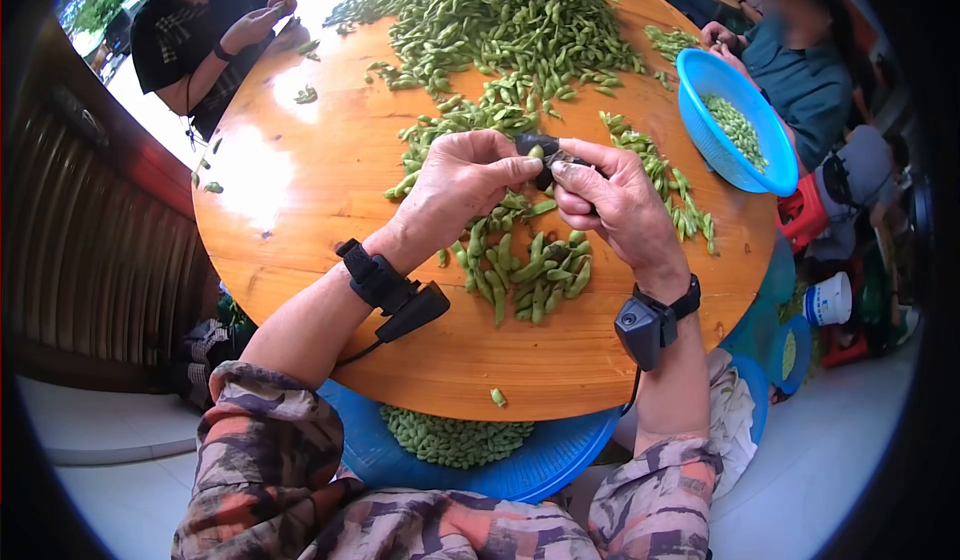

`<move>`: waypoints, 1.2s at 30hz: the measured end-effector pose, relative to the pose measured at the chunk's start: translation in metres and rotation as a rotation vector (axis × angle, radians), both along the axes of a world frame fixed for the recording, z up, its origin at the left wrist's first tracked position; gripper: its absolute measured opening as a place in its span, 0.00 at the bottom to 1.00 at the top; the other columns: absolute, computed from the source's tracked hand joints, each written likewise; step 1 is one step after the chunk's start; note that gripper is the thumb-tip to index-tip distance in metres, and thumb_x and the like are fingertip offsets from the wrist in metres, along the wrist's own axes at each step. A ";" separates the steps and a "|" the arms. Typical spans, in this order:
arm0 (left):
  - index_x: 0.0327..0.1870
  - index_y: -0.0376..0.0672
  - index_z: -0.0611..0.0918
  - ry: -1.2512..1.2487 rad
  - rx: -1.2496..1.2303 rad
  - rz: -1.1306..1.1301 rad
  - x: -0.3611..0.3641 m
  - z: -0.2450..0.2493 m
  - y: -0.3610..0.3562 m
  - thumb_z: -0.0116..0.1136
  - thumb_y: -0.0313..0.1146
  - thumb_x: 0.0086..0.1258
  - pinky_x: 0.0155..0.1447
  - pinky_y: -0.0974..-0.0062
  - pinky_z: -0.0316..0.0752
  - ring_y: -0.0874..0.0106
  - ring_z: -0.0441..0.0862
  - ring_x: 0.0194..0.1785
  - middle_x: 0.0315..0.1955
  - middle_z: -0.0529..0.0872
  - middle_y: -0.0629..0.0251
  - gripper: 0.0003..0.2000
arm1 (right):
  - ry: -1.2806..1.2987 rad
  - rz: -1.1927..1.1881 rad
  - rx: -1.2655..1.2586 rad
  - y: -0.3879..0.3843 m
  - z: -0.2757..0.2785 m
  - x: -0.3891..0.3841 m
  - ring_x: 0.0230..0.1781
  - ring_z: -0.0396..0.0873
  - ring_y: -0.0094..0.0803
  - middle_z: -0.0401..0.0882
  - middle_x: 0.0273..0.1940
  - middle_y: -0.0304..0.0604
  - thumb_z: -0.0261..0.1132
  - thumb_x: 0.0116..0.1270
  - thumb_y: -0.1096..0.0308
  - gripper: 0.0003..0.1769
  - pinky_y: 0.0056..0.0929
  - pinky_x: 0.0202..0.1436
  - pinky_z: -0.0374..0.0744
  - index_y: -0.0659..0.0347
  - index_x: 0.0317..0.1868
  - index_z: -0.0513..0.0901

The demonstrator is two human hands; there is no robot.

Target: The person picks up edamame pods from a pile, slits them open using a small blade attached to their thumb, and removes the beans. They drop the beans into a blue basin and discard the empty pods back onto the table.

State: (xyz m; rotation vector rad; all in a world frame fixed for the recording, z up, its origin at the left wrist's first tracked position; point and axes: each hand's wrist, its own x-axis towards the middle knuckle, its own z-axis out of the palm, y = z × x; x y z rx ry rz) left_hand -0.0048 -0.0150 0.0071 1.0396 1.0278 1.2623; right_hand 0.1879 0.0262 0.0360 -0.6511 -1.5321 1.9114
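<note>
Above the round wooden table [330, 200], my left hand [465, 175] pinches a green bean pod [537, 152] between thumb and fingers. Close beside it on the right, my right hand [615, 195] is closed, its thumb and fingers meeting at the same pod; dark coverings show on some fingertips. Loose green pods [530, 275] lie on the table just below both hands. A large heap of pods [500, 20] rises behind them. In front of my body, under the table's edge, a blue basket [570, 455] holds shelled beans [450, 440].
A blue basin [735, 165] with shelled beans stands at the table's right edge. One person [190, 40] handles something at the upper left, another person [800, 80] sits at the upper right. A white bucket [828, 301] and red stool [800, 215] are at the right.
</note>
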 end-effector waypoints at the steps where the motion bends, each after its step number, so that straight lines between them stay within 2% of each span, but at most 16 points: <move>1: 0.29 0.43 0.81 0.050 0.015 0.009 0.000 -0.001 0.000 0.65 0.31 0.69 0.19 0.88 0.53 0.89 0.63 0.18 0.20 0.77 0.77 0.07 | -0.017 -0.006 0.014 0.001 -0.001 0.001 0.23 0.63 0.12 0.67 0.25 0.27 0.56 0.74 0.73 0.14 0.13 0.23 0.65 0.72 0.55 0.78; 4: 0.29 0.42 0.81 0.092 0.028 0.014 0.000 -0.003 0.001 0.67 0.31 0.68 0.19 0.87 0.54 0.89 0.64 0.18 0.20 0.78 0.76 0.08 | -0.132 -0.046 0.121 0.000 -0.002 -0.001 0.23 0.64 0.12 0.68 0.25 0.28 0.57 0.74 0.73 0.16 0.14 0.23 0.66 0.72 0.58 0.77; 12: 0.27 0.42 0.81 0.152 0.024 -0.004 -0.003 -0.003 0.001 0.69 0.31 0.66 0.19 0.87 0.55 0.88 0.65 0.18 0.20 0.78 0.75 0.09 | -0.170 -0.040 0.118 0.001 0.002 0.002 0.23 0.64 0.12 0.69 0.25 0.28 0.57 0.73 0.74 0.16 0.14 0.23 0.66 0.71 0.58 0.77; 14: 0.26 0.42 0.80 -0.052 -0.012 -0.103 -0.004 -0.004 0.001 0.68 0.32 0.66 0.22 0.86 0.58 0.87 0.67 0.21 0.21 0.80 0.73 0.10 | -0.205 -0.047 0.146 0.004 0.000 0.004 0.23 0.64 0.12 0.68 0.25 0.28 0.57 0.73 0.74 0.15 0.14 0.22 0.65 0.71 0.57 0.77; 15: 0.26 0.42 0.80 -0.052 -0.012 -0.105 -0.003 -0.006 0.001 0.68 0.32 0.66 0.22 0.86 0.58 0.87 0.67 0.21 0.21 0.80 0.73 0.10 | -0.122 -0.014 0.093 0.006 -0.001 0.006 0.23 0.64 0.12 0.68 0.25 0.28 0.57 0.73 0.74 0.15 0.13 0.22 0.64 0.72 0.57 0.77; 17: 0.28 0.44 0.78 -0.399 -0.085 -0.206 0.003 -0.010 0.000 0.64 0.31 0.69 0.22 0.87 0.57 0.87 0.64 0.21 0.23 0.79 0.71 0.09 | -0.037 0.016 0.042 0.009 -0.004 0.008 0.22 0.63 0.11 0.68 0.25 0.28 0.57 0.73 0.75 0.15 0.13 0.21 0.62 0.72 0.57 0.77; 20: 0.31 0.45 0.78 -0.579 -0.119 -0.228 0.008 -0.017 -0.001 0.62 0.31 0.71 0.23 0.87 0.57 0.86 0.63 0.21 0.25 0.79 0.70 0.07 | 0.117 0.074 -0.083 0.009 -0.007 0.007 0.22 0.61 0.11 0.67 0.24 0.27 0.56 0.73 0.75 0.13 0.13 0.20 0.60 0.72 0.55 0.78; 23: 0.33 0.44 0.79 -0.563 -0.109 -0.225 0.009 -0.016 -0.001 0.61 0.34 0.72 0.23 0.88 0.57 0.86 0.63 0.21 0.25 0.78 0.71 0.07 | 0.109 0.044 -0.084 0.006 -0.005 0.003 0.21 0.60 0.11 0.66 0.23 0.26 0.56 0.73 0.75 0.12 0.13 0.20 0.60 0.72 0.53 0.77; 25: 0.34 0.43 0.79 -0.540 -0.103 -0.228 0.006 -0.012 0.000 0.62 0.35 0.72 0.24 0.88 0.57 0.87 0.64 0.21 0.25 0.78 0.72 0.07 | 0.048 -0.036 0.041 0.005 -0.007 0.000 0.22 0.63 0.11 0.68 0.24 0.27 0.56 0.73 0.75 0.11 0.14 0.21 0.63 0.71 0.52 0.79; 26: 0.34 0.43 0.80 -0.291 -0.074 -0.180 0.004 -0.004 -0.001 0.61 0.37 0.73 0.23 0.87 0.56 0.87 0.63 0.20 0.23 0.76 0.75 0.09 | 0.048 -0.035 0.037 0.002 -0.007 -0.003 0.22 0.63 0.11 0.68 0.24 0.27 0.56 0.73 0.75 0.11 0.14 0.21 0.63 0.71 0.52 0.79; 27: 0.34 0.43 0.81 -0.041 -0.045 -0.132 0.003 0.002 -0.001 0.60 0.40 0.74 0.22 0.86 0.55 0.88 0.63 0.20 0.21 0.74 0.77 0.10 | -0.080 -0.073 0.163 -0.004 -0.005 -0.006 0.22 0.64 0.11 0.69 0.24 0.27 0.56 0.73 0.74 0.11 0.15 0.22 0.65 0.70 0.51 0.79; 28: 0.34 0.43 0.81 -0.041 -0.049 -0.131 0.003 0.004 -0.001 0.60 0.40 0.74 0.22 0.86 0.55 0.88 0.63 0.20 0.21 0.74 0.77 0.10 | -0.207 -0.111 0.287 -0.007 -0.003 -0.007 0.22 0.66 0.12 0.71 0.25 0.28 0.56 0.73 0.74 0.11 0.16 0.23 0.67 0.69 0.51 0.80; 30: 0.32 0.43 0.82 0.391 0.033 -0.033 0.003 0.010 -0.003 0.61 0.43 0.73 0.21 0.85 0.55 0.90 0.63 0.19 0.17 0.72 0.81 0.14 | -0.229 -0.102 0.269 -0.007 -0.003 -0.005 0.23 0.69 0.12 0.73 0.26 0.29 0.57 0.72 0.74 0.11 0.17 0.25 0.71 0.67 0.50 0.81; 32: 0.31 0.40 0.83 0.424 0.073 -0.042 0.001 0.014 -0.003 0.60 0.44 0.73 0.22 0.85 0.56 0.90 0.64 0.20 0.16 0.71 0.82 0.15 | -0.235 -0.109 0.303 -0.004 -0.003 -0.005 0.24 0.71 0.13 0.75 0.26 0.29 0.57 0.72 0.74 0.11 0.17 0.26 0.72 0.68 0.49 0.82; 34: 0.32 0.39 0.82 0.652 0.170 -0.099 -0.007 0.008 0.002 0.58 0.43 0.75 0.23 0.86 0.56 0.90 0.63 0.21 0.17 0.71 0.82 0.15 | -0.290 -0.121 0.313 -0.006 0.001 -0.004 0.24 0.72 0.13 0.75 0.27 0.30 0.57 0.71 0.74 0.11 0.17 0.26 0.73 0.68 0.48 0.82; 36: 0.35 0.39 0.81 0.659 0.165 -0.149 -0.010 0.004 0.004 0.56 0.41 0.75 0.23 0.87 0.57 0.90 0.64 0.22 0.19 0.72 0.81 0.14 | -0.343 -0.132 0.326 -0.006 0.002 -0.004 0.25 0.73 0.14 0.76 0.27 0.31 0.57 0.71 0.74 0.10 0.18 0.27 0.73 0.68 0.47 0.82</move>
